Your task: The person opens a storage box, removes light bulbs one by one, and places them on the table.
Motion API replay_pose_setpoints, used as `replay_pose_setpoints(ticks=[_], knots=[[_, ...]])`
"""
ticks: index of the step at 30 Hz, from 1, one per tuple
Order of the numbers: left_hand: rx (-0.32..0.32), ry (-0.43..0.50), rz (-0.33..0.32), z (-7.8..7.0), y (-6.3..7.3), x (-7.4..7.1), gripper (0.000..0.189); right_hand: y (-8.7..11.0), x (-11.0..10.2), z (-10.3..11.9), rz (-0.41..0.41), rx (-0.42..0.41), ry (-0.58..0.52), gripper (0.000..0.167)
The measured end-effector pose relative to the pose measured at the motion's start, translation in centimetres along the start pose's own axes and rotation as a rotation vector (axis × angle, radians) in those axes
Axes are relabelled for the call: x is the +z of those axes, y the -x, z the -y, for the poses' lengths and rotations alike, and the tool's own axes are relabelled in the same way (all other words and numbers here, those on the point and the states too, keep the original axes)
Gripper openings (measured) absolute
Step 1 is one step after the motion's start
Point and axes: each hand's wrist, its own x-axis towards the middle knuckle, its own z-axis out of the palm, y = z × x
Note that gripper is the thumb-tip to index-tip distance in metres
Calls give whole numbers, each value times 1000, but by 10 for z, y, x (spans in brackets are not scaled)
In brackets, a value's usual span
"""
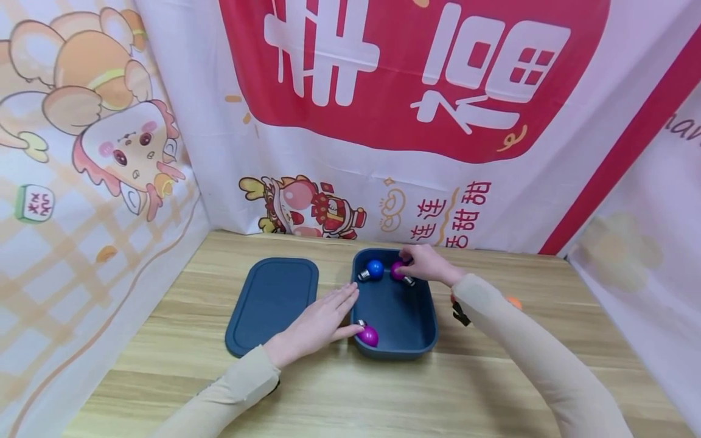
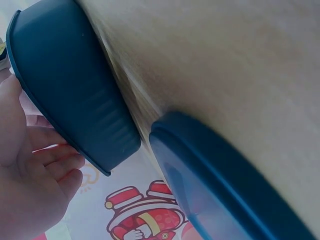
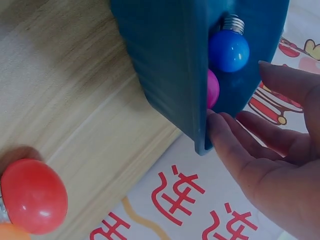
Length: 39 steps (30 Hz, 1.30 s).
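A dark blue rectangular box (image 1: pixel 391 310) stands on the table with small light bulbs inside. The blue bulb (image 1: pixel 375 269) lies at its far left, and a magenta bulb (image 1: pixel 397 269) is near the far right. Another magenta bulb (image 1: pixel 369 336) rests in the near left corner. My left hand (image 1: pixel 323 319) lies along the left rim with fingers extended, its thumb close to the near bulb. Over the far right corner is my right hand (image 1: pixel 429 264); in the right wrist view its fingers are spread at the rim beside the magenta bulb (image 3: pixel 213 89), with no pinch visible.
A flat dark blue lid (image 1: pixel 276 304) lies on the wooden table left of the box. Right of the box, partly behind my right sleeve, are a red bulb (image 3: pixel 35 196) and an orange object (image 1: pixel 513 302). A printed cloth (image 1: pixel 191 121) hangs behind the table.
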Motion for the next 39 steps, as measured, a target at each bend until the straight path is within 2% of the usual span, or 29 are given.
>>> replay_pose_setpoints(ticks=[3,8,13,18,23,29,33,39], knots=[[7,-12,-8,0,0,0,76,-1,0,2,17,30,13,34],[27,-18,-32,-1,0,-1,75,-4,2,5,46,69,30,23],[28,-21,-25,-2,-1,-1,76,-6,5,4,70,67,36,33],[20,-22,-11,-2,-1,-2,75,-9,7,3,95,65,73,22],[10,-3,0,-1,0,-2,75,-11,9,5,166,93,66,43],[1,-9,12,-1,0,-3,76,-12,12,6,242,139,68,40],[1,-7,11,-1,0,-3,76,-11,13,7,254,163,56,39],[-6,-5,21,-1,0,-2,77,-10,16,7,264,150,66,36]])
